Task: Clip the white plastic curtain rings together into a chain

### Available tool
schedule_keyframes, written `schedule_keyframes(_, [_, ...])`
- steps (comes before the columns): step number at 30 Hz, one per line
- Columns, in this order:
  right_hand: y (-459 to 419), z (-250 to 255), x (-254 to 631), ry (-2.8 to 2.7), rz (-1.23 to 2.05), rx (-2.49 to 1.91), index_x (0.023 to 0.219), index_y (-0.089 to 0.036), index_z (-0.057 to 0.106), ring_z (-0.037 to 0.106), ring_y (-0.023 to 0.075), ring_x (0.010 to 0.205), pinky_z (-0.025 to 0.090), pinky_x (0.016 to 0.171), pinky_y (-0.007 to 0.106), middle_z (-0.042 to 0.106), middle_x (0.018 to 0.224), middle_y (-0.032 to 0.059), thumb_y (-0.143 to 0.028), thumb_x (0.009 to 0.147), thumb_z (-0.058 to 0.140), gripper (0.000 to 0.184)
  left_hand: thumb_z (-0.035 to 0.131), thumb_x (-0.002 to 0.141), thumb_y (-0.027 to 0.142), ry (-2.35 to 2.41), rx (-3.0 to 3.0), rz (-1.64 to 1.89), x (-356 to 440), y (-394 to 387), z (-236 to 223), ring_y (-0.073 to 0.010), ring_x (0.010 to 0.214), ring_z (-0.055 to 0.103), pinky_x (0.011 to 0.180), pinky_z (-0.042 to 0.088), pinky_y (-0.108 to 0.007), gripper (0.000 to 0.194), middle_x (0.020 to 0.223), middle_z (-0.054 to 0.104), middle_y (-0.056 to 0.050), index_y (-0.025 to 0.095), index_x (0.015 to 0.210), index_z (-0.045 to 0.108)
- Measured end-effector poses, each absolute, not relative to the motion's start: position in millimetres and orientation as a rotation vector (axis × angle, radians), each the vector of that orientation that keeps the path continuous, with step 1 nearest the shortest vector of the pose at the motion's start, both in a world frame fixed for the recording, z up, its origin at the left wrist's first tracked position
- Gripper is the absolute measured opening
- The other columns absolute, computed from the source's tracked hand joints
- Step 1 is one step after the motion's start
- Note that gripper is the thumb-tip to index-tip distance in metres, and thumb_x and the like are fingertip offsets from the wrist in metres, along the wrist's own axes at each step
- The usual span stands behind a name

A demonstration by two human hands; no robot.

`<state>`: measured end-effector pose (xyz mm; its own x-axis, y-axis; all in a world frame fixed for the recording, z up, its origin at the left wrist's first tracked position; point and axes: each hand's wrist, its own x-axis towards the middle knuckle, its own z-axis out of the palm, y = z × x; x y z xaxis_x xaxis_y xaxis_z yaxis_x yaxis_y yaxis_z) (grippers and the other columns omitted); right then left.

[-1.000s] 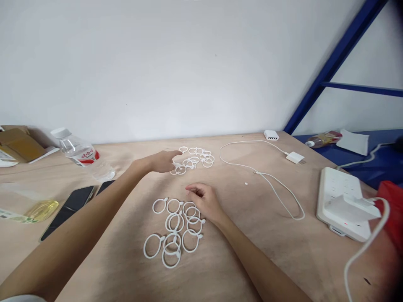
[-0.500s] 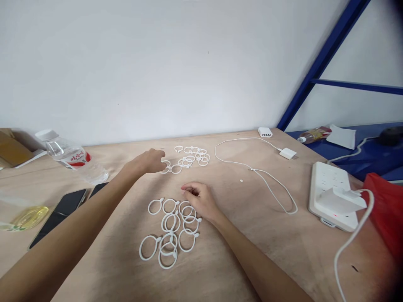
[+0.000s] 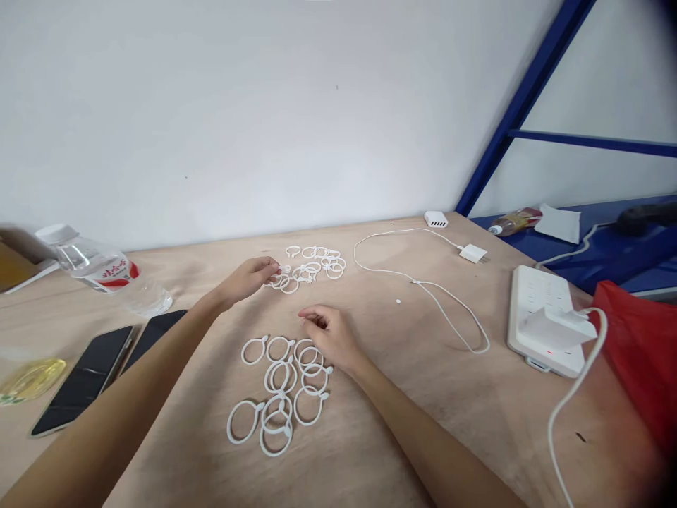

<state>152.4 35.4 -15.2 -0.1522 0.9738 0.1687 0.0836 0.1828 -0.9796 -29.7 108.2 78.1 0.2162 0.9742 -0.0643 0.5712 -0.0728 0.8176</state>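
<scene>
Two heaps of white plastic rings lie on the wooden table point(image 3: 402, 395). The far heap of small open rings point(image 3: 312, 262) sits near the wall. The near heap of closed rings point(image 3: 280, 391) lies in front of me. My left hand point(image 3: 248, 276) reaches to the left edge of the far heap, its fingers pinched on a small white ring point(image 3: 283, 271). My right hand point(image 3: 331, 337) rests on the table at the upper right of the near heap, fingers curled, touching the rings there.
A water bottle point(image 3: 100, 271) lies on its side at the left, with two dark phones point(image 3: 106, 367) in front of it. A white cable point(image 3: 423, 289) and charger point(image 3: 472, 252) lie to the right. A white power strip point(image 3: 544, 317) and something red point(image 3: 639, 353) sit at the right edge.
My left hand has drawn back a little from the far heap and closed on a ring. The view has shifted right. My right hand has stayed by the near heap.
</scene>
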Motion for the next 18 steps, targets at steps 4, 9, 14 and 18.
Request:
schedule_keyframes(4, [36.2,-9.8,152.8,-1.322,1.161,-1.076,0.089,-0.017,0.069,0.058,0.0147,0.067,0.045,0.064,0.026,0.067,0.074,0.0033,-0.029,0.078,0.058,0.02,0.059,0.075,0.048,1.247,1.634,0.873,-17.3,89.5,74.2,-0.0239,0.097,0.061,0.092,0.045,-0.039,0.032,0.092,0.068,-0.008,0.016,0.078,0.063])
schedule_keyframes(9, [40.0,-4.0,155.8,-1.067,1.262,-0.955,0.098,-0.018,0.066,0.057,0.014,0.069,0.044,0.062,0.025,0.066,0.078,0.0031,-0.041,0.079,0.058,0.031,0.058,0.079,0.042,1.169,1.782,0.915,5.6,48.4,60.1,-0.0241,0.112,0.056,0.1,0.041,-0.037,0.025,0.112,0.066,-0.008,0.018,0.078,0.067])
schedule_keyframes(14, [39.2,0.5,160.0,-1.084,1.389,-0.836,0.083,-0.019,0.072,0.055,0.0116,0.064,0.045,0.064,0.024,0.064,0.069,0.0002,-0.038,0.078,0.061,0.022,0.063,0.076,0.039,1.251,1.792,0.985,15.3,22.1,40.2,-0.0212,0.101,0.062,0.092,0.048,-0.036,0.035,0.111,0.066,-0.007,0.018,0.104,0.062])
schedule_keyframes(18, [37.2,0.2,161.2,-1.15,1.466,-0.819,0.082,-0.021,0.073,0.062,0.0157,0.074,0.049,0.07,0.028,0.07,0.077,0.0019,-0.037,0.073,0.067,0.02,0.062,0.076,0.039,1.346,1.837,0.858,13.8,16.9,44.8,-0.02,0.093,0.064,0.086,0.05,-0.033,0.042,0.108,0.068,-0.004,0.021,0.113,0.061])
